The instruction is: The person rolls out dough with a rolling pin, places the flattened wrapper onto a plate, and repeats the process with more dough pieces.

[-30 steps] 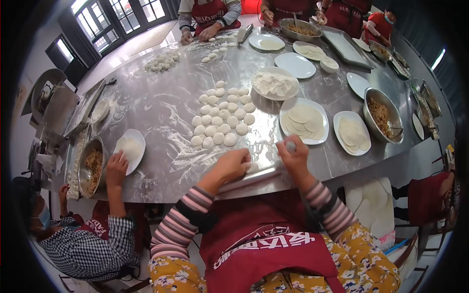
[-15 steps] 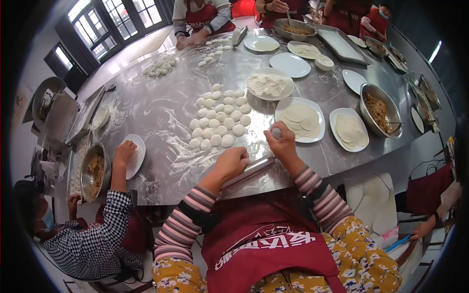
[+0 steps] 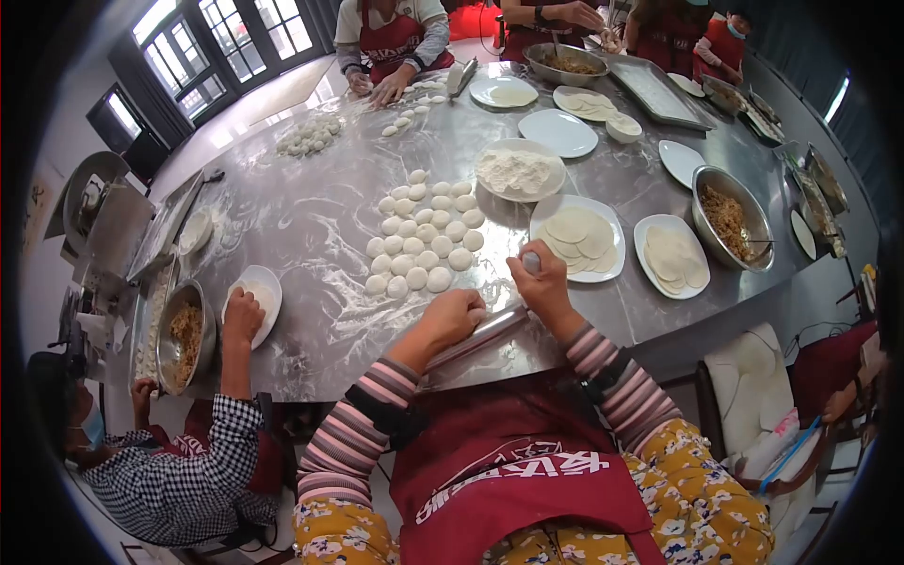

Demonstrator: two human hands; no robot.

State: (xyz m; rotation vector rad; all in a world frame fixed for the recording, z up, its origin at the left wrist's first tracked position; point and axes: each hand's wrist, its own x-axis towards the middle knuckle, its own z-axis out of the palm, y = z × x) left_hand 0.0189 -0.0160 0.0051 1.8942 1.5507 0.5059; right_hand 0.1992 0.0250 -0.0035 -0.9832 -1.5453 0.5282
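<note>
My right hand [image 3: 550, 292] is wrapped around a rolling pin [image 3: 532, 263], whose rounded grey end sticks up past the thumb. To its left, my left hand [image 3: 452, 318] is closed low over the table near its front edge; whatever its fingers hold is hidden. Just beyond my left hand lie several flattened dough rounds [image 3: 412, 246] in loose rows. A white plate of rolled dough wrappers [image 3: 576, 268] is close beyond my right hand. Behind the dough rounds stands a bowl of flour [image 3: 518, 174].
Another plate of wrappers [image 3: 670, 256] and a steel bowl of filling [image 3: 725, 221] stand at right. A person at left reaches to a white plate [image 3: 268, 315] beside another filling bowl [image 3: 182, 339]. Across the floured steel table [image 3: 292, 217], people work near dough pieces [image 3: 309, 137].
My hands have hardly moved. The person at left now has fingers on a wrapper on the plate. Across the table, a person's hands have spread apart over the dough.
</note>
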